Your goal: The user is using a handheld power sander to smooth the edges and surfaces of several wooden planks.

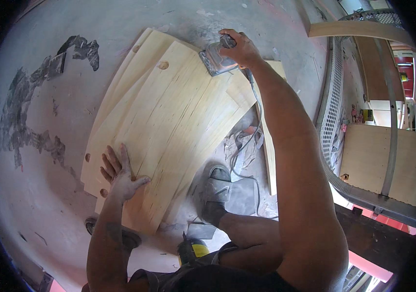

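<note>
A large pale wooden panel (169, 117) with round knots or holes near its corners lies before me, on top of another similar panel (137, 53). My right hand (243, 47) is wrapped round the dark knob of an electric sander (214, 59). The sander's flat pad rests on the panel's far right corner, and its cord (256, 92) trails back toward me. Flat on the panel's near left part lies my left hand (123, 177), fingers spread and holding nothing.
A narrow wooden strip (269, 155) lies right of the panels. My sandaled foot (217, 187) stands near the cord, beside a grey flat piece (201, 230) and a black-and-yellow object (193, 250). At the right rises a perforated metal frame (332, 92) with boards (383, 165) behind it.
</note>
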A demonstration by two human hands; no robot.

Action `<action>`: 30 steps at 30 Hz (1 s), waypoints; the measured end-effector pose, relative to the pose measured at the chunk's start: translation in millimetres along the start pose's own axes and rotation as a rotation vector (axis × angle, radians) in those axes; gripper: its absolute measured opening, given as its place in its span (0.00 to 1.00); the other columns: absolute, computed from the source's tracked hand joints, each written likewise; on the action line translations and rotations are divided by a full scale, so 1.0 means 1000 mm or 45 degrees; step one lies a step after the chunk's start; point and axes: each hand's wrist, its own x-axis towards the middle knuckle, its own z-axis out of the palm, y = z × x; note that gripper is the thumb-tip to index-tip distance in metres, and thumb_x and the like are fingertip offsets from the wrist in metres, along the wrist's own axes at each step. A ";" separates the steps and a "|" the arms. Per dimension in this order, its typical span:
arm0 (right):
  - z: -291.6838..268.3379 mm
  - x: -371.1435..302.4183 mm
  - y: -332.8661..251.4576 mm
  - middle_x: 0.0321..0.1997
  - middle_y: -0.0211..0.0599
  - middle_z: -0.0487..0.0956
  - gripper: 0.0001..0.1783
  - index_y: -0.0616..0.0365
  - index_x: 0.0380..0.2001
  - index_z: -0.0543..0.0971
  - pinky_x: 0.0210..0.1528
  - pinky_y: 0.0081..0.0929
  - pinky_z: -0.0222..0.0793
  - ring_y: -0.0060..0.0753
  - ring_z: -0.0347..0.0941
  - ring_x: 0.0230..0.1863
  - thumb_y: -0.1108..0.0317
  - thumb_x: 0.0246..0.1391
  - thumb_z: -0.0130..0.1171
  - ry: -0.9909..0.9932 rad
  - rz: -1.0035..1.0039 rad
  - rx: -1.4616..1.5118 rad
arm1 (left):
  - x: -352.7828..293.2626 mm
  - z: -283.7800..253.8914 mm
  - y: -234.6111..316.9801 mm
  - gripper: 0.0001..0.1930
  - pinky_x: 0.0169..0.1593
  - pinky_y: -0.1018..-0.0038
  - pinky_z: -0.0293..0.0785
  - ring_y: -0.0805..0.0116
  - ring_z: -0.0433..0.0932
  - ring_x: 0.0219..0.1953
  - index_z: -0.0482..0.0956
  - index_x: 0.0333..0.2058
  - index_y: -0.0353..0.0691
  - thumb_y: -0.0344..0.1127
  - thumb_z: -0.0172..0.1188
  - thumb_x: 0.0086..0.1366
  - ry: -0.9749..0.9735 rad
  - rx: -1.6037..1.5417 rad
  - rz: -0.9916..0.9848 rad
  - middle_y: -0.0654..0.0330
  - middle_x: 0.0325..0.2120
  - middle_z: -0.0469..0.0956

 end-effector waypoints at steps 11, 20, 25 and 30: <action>0.036 -0.131 -0.047 0.54 0.40 0.72 0.36 0.34 0.58 0.75 0.52 0.38 0.76 0.45 0.76 0.52 0.58 0.41 0.72 -0.051 -0.120 -0.053 | -0.002 -0.003 -0.001 0.70 0.70 0.39 0.18 0.37 0.09 0.72 0.22 0.74 0.54 0.63 0.72 0.51 0.037 0.033 0.024 0.41 0.71 0.11; 0.061 -0.246 -0.132 0.59 0.39 0.70 0.35 0.30 0.56 0.76 0.56 0.44 0.75 0.48 0.73 0.58 0.56 0.39 0.71 -0.496 -0.331 -0.147 | 0.001 0.005 -0.012 0.73 0.70 0.39 0.15 0.37 0.08 0.71 0.20 0.73 0.54 0.64 0.73 0.49 0.057 -0.008 0.023 0.41 0.71 0.09; 0.057 -0.218 -0.103 0.55 0.38 0.72 0.35 0.34 0.55 0.76 0.51 0.39 0.78 0.47 0.77 0.53 0.59 0.38 0.72 -0.219 -0.281 -0.135 | -0.003 0.002 -0.006 0.73 0.70 0.39 0.14 0.37 0.08 0.71 0.20 0.73 0.54 0.63 0.74 0.48 0.060 -0.004 0.039 0.41 0.71 0.11; 0.039 -0.159 -0.085 0.54 0.42 0.73 0.36 0.35 0.58 0.73 0.58 0.41 0.72 0.50 0.74 0.56 0.60 0.41 0.70 -0.097 0.098 -0.122 | -0.002 0.011 -0.017 0.73 0.70 0.40 0.14 0.37 0.08 0.72 0.22 0.73 0.55 0.65 0.74 0.46 0.088 -0.040 0.046 0.41 0.72 0.12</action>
